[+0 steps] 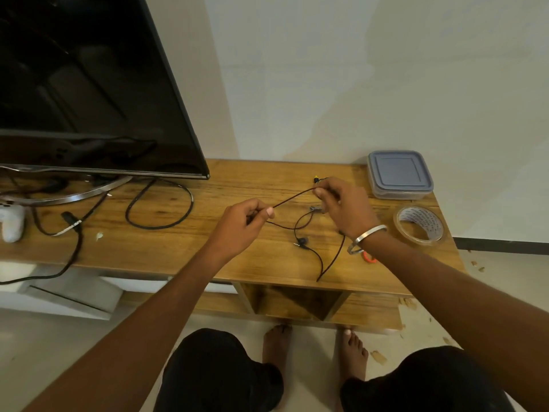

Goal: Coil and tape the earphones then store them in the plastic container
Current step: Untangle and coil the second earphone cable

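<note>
- The left hand is closed in a pinch: the thumb and curled fingers hold the thin dark cord of the wired earphones, above the wooden tabletop.
- The right hand also has curled fingers and pinches the same cord at its higher end, close to a small yellow-tipped piece that sticks out above the fingers. A silver metal bangle sits on this wrist.
- Between the two hands the cord is pulled into a straight, tight line, rising from the left hand to the right hand.
- The rest of the earphones hangs and lies below the right hand: a loop, a small dark earbud or plug on the tabletop, and a long end that reaches the front edge of the tabletop.
- The square clear plastic container with a blue-grey lid stands behind the right hand, at the far right corner, with the lid on.
- The roll of clear adhesive tape lies flat just to the right of the right hand, in front of the container.
- A small orange object shows under the right wrist; I cannot tell what it is.
</note>
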A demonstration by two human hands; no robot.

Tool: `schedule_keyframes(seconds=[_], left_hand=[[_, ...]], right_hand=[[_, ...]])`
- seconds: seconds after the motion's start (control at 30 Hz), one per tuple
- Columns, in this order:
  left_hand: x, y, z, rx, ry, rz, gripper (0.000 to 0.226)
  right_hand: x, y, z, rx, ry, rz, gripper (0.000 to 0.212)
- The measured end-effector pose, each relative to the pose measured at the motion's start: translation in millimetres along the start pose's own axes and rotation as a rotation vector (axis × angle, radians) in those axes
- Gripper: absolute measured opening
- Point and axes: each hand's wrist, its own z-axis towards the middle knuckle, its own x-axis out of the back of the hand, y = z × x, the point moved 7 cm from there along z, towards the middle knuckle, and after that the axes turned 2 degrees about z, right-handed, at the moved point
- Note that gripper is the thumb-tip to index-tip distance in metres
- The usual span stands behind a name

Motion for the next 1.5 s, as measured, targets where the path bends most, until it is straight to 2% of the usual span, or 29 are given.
schedule_keyframes(seconds=[0.07, 0.2, 0.23, 0.33, 0.4, 0.5, 0.57, 0.6, 0.93, 1.13, 1.17, 1.23, 1.33, 1.4, 1.5], left_hand=[[6, -5, 0, 0.020, 0.036, -0.011, 0.016], [8, -3, 2, 0.021, 0.063, -0.016, 0.016], [6, 0, 3, 0.016, 0.058, -0.022, 0.016], [-1, 10, 5, -0.011, 0.026, -0.022, 0.015], [-7, 16, 6, -0.034, -0.008, -0.021, 0.015], [-13, 24, 9, -0.069, -0.045, -0.016, 0.016], [-12, 26, 10, -0.078, -0.049, -0.003, 0.017], [-10, 26, 11, -0.071, -0.042, 0.001, 0.018], [11, 16, 8, -0.003, 0.009, 0.036, 0.016], [17, 22, 10, -0.018, 0.053, 0.034, 0.016], [16, 24, 11, -0.028, 0.059, 0.030, 0.016], [12, 28, 13, -0.051, 0.051, 0.036, 0.016], [6, 35, 15, -0.091, 0.017, 0.020, 0.012], [1, 40, 16, -0.113, -0.021, -0.004, 0.009], [-3, 43, 18, -0.138, -0.051, 0.008, 0.012]], right_hand=[[9, 12, 1, -0.094, 0.027, 0.005, 0.014], [-7, 29, -1, -0.190, -0.195, -0.101, 0.020], [-13, 30, -2, -0.175, -0.239, -0.103, 0.025], [-29, 18, -6, -0.071, -0.316, -0.066, 0.060], [-35, -1, -8, 0.064, -0.323, -0.061, 0.066], [-44, -26, -11, 0.222, -0.358, -0.048, 0.044], [-46, -32, -11, 0.202, -0.384, 0.004, 0.025], [-44, -31, -10, 0.178, -0.372, 0.024, 0.023], [3, 13, -4, -0.108, -0.002, 0.175, 0.021], [6, 23, -6, -0.170, 0.008, 0.061, 0.018], [1, 21, -6, -0.152, -0.024, -0.010, 0.020], [-11, 15, -5, -0.064, -0.101, -0.108, 0.042], [-27, -6, -7, 0.084, -0.152, -0.089, 0.064], [-29, -20, -8, 0.145, -0.078, -0.129, 0.074], [-17, -36, -8, 0.140, 0.119, -0.259, 0.096]])
